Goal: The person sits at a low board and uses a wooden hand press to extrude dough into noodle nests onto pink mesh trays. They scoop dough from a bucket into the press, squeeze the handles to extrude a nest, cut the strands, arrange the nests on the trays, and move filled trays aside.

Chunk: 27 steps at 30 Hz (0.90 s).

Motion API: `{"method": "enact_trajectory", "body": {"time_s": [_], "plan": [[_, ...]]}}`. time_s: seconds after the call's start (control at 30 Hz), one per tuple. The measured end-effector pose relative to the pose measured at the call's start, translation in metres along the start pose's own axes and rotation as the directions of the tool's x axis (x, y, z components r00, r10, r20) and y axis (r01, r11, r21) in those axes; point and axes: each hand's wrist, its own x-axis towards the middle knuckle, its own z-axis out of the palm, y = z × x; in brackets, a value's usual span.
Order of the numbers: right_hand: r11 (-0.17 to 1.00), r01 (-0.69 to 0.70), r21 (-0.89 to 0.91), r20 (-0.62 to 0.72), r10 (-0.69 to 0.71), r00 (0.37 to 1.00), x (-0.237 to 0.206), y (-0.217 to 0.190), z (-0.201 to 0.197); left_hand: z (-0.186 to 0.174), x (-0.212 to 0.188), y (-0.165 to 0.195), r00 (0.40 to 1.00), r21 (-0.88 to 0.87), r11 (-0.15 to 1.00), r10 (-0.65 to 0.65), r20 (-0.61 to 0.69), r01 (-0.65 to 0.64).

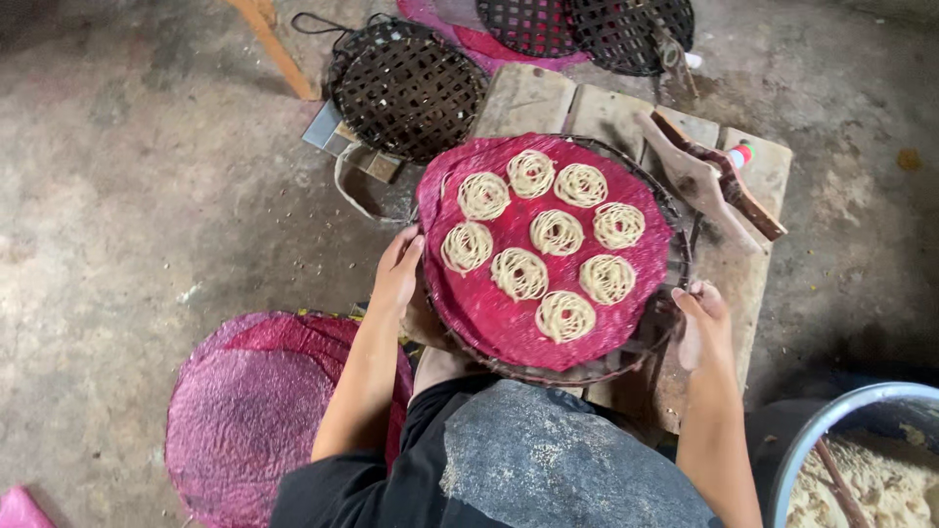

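A round woven basket tray (641,347) covered with a crimson mesh cloth (489,313) sits on a low platform of pale wooden planks (528,98), directly in front of the person's knees. Nine pale coiled noodle nests (557,232) lie on the cloth, arranged in loose rows and each apart from its neighbours.

The left hand (398,274) grips the tray's left rim, fingers curled over the edge and thumb towards the cloth. The right hand (699,323) is closed on the tray's lower right rim, fingers wrapped around the dark woven edge. Both forearms reach forward from a black top, and a grey cloth (567,460) covers the lap just below the tray.

On the planks to the right of the tray rests a wooden press with long handles (709,176), lying at a slant. Beyond the platform, a dark open-weave round basket (406,88) leans near its far left corner, and two more such baskets (587,24) lie at the top over another pink cloth.

On the ground to the person's left lies a stack of pink and magenta round mesh sheets (254,411). At the lower right, a metal basin (831,420) holds pale crumbly dough, with a stick standing in it. The floor is bare grey concrete (127,196).
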Motion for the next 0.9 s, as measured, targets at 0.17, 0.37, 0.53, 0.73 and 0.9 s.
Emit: {"method": "enact_trajectory", "body": {"time_s": [0.17, 0.37, 0.53, 0.73, 0.9], "plan": [[0.892, -0.191, 0.41, 0.235, 0.099, 0.967, -0.014, -0.014, 0.035, -0.006, 0.026, 0.026, 0.998, -0.43, 0.902, -0.003, 0.067, 0.031], [0.797, -0.098, 0.596, 0.296, -0.105, 0.949, -0.011, -0.05, 0.097, -0.049, -0.012, 0.049, 0.914, -0.87, 0.473, 0.277, 0.296, 0.138], [0.862, -0.117, 0.493, 0.33, -0.061, 0.942, 0.005, -0.07, 0.168, -0.035, -0.068, 0.022, 0.99, -0.784, 0.62, 0.092, 0.108, 0.028], [0.898, -0.28, 0.338, 0.663, -0.017, 0.748, 0.019, -0.082, 0.261, -0.09, -0.069, -0.008, 0.974, -0.881, 0.419, 0.15, -0.17, -0.219], [0.939, -0.087, 0.334, 0.647, -0.161, 0.745, 0.028, -0.072, 0.236, -0.168, -0.055, -0.018, 0.898, -0.81, 0.424, 0.02, -0.439, -0.406]]}}
